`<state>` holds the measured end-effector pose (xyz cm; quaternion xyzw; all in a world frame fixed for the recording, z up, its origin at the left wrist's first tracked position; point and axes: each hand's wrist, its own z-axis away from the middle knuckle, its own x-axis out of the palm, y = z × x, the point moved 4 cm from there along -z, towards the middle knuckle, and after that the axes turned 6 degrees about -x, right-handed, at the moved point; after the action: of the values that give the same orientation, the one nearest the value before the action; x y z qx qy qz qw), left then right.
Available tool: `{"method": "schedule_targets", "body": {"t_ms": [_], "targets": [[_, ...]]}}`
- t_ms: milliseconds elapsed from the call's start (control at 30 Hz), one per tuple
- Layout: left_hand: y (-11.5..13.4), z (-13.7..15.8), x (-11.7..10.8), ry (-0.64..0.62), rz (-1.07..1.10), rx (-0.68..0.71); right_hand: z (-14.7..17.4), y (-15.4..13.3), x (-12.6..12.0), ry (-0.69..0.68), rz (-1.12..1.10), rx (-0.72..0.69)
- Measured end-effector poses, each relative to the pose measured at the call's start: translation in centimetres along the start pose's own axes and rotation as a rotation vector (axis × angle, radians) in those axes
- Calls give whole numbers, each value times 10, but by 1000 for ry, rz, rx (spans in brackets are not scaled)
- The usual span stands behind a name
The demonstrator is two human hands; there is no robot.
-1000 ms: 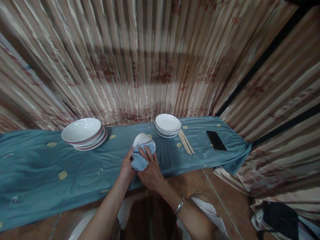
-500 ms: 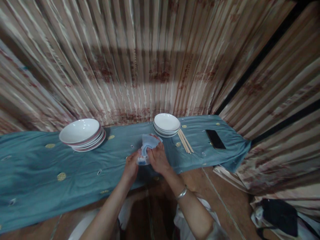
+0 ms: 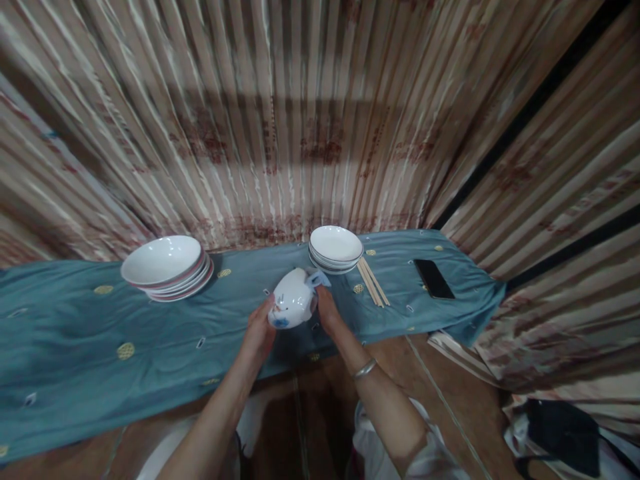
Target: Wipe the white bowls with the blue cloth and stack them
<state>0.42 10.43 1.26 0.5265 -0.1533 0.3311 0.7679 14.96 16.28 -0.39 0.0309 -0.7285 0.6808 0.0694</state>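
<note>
At the frame's center I am gripping a white bowl (image 3: pixel 293 305) with my left hand (image 3: pixel 259 331) while my right hand (image 3: pixel 327 311), clutching a blue cloth (image 3: pixel 318 278), is wiping it.

A small white bowl (image 3: pixel 293 299) with a blue mark low on its outer wall is tilting on its side, its outside facing the camera; it is sitting between the fingers (image 3: pixel 271 308) of the left hand (image 3: pixel 259 331) and those of the right hand (image 3: pixel 328 312), both touching it; a light blue cloth (image 3: pixel 319 278) is peeking out at the bowl's upper right edge, just above the right fingers, mostly hidden behind the bowl.
</note>
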Motion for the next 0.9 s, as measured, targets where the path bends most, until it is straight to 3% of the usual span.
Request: {"method": "schedule_targets", "body": {"t_ms": [233,467,700,900], "targets": [[6,-1,8,-74,177,-140,12,21,14,141,-308,261],[12,-5,12,-96,312,-153,42,26,29,178,-466,332],[10,-7,14,-59,320,-120,70,17,48,40,-520,397],[10,-11,7,-20,271,-83,88,-3,49,-148,-245,357]]}}
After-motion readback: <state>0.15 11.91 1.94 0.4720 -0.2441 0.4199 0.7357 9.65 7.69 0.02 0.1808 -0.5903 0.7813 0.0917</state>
